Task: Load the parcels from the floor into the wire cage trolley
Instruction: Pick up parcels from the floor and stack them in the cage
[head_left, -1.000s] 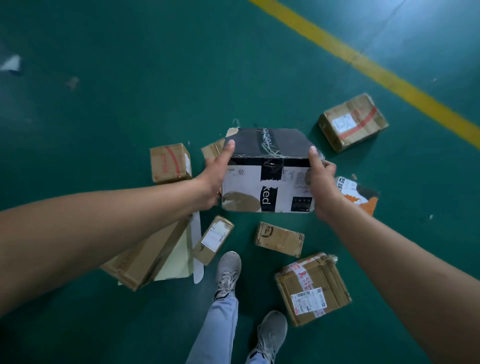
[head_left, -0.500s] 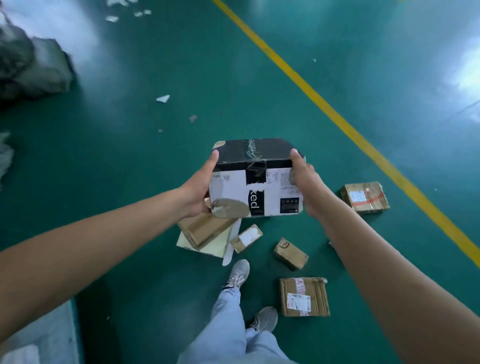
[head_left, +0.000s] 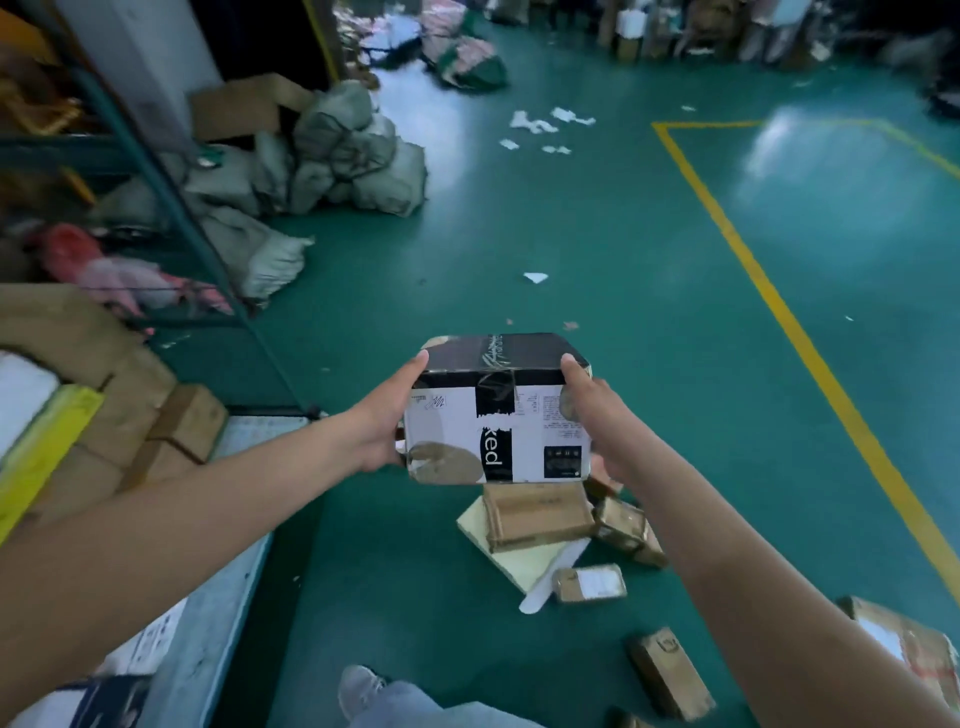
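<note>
Parcel: black-and-white box (head_left: 498, 415) held above the floor (head_left: 649, 312), between both hands.
Left hand (head_left: 382, 423): fingers clasp its left end.
Right hand (head_left: 589, 410): fingers clasp its right end.

The fingers of the left hand (head_left: 387, 415) and of the right hand (head_left: 589, 410) go behind the black-and-white parcel (head_left: 498, 410), so only the thumbs show. The parcel covers the far end of a brown carton (head_left: 537, 514) on the floor. Stacked boxes (head_left: 130, 415) at left are blurred, and another carton (head_left: 909, 644) is cut by the right edge.
</note>
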